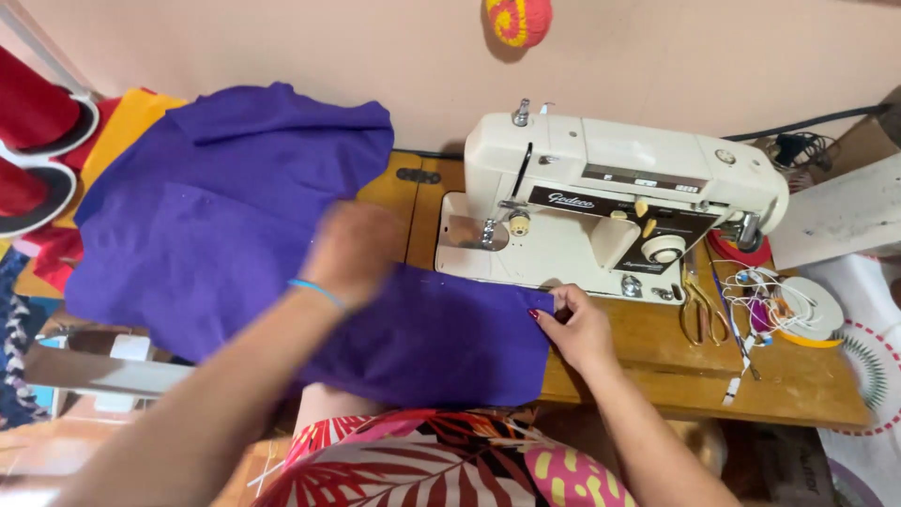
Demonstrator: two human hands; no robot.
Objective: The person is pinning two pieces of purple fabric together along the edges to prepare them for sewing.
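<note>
A large piece of purple fabric covers the left part of the wooden sewing table. Its upper portion spreads to the left of the machine, over yellow and red cloth lying beneath it. Its lower portion hangs over the front edge of the table toward the person's lap.

A cream sewing machine stands on the table, to the right of the fabric. Its needle end faces the fabric. The wall behind it is pale pink, and a red and yellow knitted ball hangs on it above the machine.

The left hand rests on top of the fabric, near the middle of the cloth. The hand is motion-blurred, so the grip state cannot be determined. A thin blue band circles the left wrist.

The right hand is at the right edge of the fabric, just in front of the machine base. Its thumb and fingers are closed in a pinch on that edge.

To the right of the machine, on the table, lie scissors with golden handles. Beside them are a tangle of white cord and a roll of white tape. Two red thread cones stand at the far left edge.
</note>
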